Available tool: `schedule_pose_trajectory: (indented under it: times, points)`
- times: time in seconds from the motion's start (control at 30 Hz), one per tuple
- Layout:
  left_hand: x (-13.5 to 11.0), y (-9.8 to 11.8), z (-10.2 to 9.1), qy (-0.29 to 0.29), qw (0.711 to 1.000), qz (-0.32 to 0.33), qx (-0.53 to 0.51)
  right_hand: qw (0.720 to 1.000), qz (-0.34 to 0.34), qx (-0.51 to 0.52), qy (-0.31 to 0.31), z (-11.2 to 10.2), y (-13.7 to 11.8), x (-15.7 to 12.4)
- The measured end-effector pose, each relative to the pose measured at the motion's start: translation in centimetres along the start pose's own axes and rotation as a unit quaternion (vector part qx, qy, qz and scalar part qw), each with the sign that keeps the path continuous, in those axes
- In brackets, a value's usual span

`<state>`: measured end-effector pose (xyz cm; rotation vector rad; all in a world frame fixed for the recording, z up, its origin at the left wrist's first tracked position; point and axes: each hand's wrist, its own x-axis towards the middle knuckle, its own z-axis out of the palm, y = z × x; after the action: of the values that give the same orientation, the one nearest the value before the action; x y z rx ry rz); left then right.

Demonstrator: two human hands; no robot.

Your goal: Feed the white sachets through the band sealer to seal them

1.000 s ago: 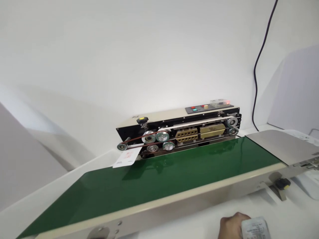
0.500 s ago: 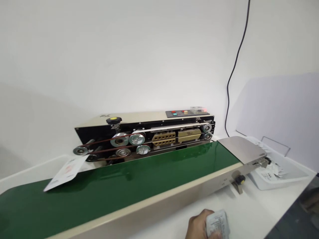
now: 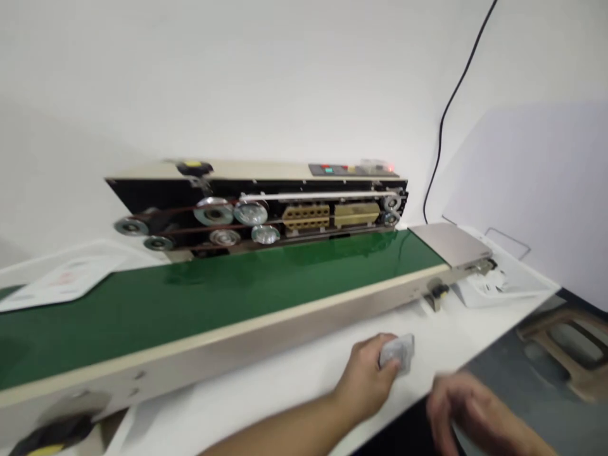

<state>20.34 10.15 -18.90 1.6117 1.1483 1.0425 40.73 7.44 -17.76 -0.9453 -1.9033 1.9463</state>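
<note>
My left hand (image 3: pixel 361 383) is closed around a small pale grey packet (image 3: pixel 399 353), just in front of the conveyor's near side. Blur hides the packet's print. At the lower right, my right hand (image 3: pixel 468 405) hangs near the table's front edge, smeared by motion. Its fingers are bent and apart, with nothing seen in them. Behind both hands runs the green conveyor belt (image 3: pixel 266 288) of a band sealer (image 3: pixel 266 190). On the belt's left end lies a flat white pouch (image 3: pixel 66 278) with faint red print, clear of the sealer's rollers.
A white tray (image 3: pixel 527 285) with several pale packets stands beyond the conveyor's right end plate (image 3: pixel 453 244). Another white tray (image 3: pixel 156 254) sits behind the belt on the left. A black cable (image 3: pixel 441 120) runs down the wall. A brown-framed stool (image 3: pixel 555 354) stands on the floor.
The view has shifted, and my right hand has come into sight. The white pouch has come away from the rollers and lies flatter on the belt. My left hand still holds the packet.
</note>
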Motion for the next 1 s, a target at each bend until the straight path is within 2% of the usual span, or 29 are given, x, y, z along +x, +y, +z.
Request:
schedule_pose_trajectory:
  times: [0.03,0.07,0.1,0.13,0.17,0.33,0.53,0.77,1.0]
  points:
    - [0.0,0.0,0.0,0.008,1.0,0.016,0.018,0.982,-0.08,-0.002,0.172,-0.5,-0.3,-0.1]
    - [0.0,-0.1,-0.1,0.011,0.999,0.028,0.028,0.942,-0.119,-0.011,0.313,-1.0,-0.5,0.0]
    - [0.0,-0.2,-0.1,0.018,0.999,0.028,0.031,0.904,-0.132,-0.013,0.407,-1.3,-0.6,0.5]
    - [0.0,-0.4,-0.1,0.022,0.999,0.026,0.031,0.876,-0.133,-0.013,0.463,-1.4,-0.5,1.2]
    - [0.0,-0.5,-0.1,0.022,0.999,0.027,0.03,0.869,-0.122,-0.008,0.48,-1.5,-0.3,2.1]
    - [0.0,-0.6,0.0,0.02,0.999,0.041,0.02,0.909,-0.09,-0.027,0.406,-1.3,0.3,5.6]
    - [0.1,-0.6,-0.1,0.016,0.999,0.034,-0.007,0.926,-0.058,0.058,0.369,-1.9,-0.3,5.8]
    - [0.2,-0.2,-0.2,0.034,0.999,-0.016,-0.016,0.886,-0.091,0.081,0.447,-1.7,-0.2,6.4]
    - [0.2,-0.2,-0.2,0.04,0.998,-0.044,-0.007,0.859,-0.111,0.076,0.495,-1.6,0.3,6.4]
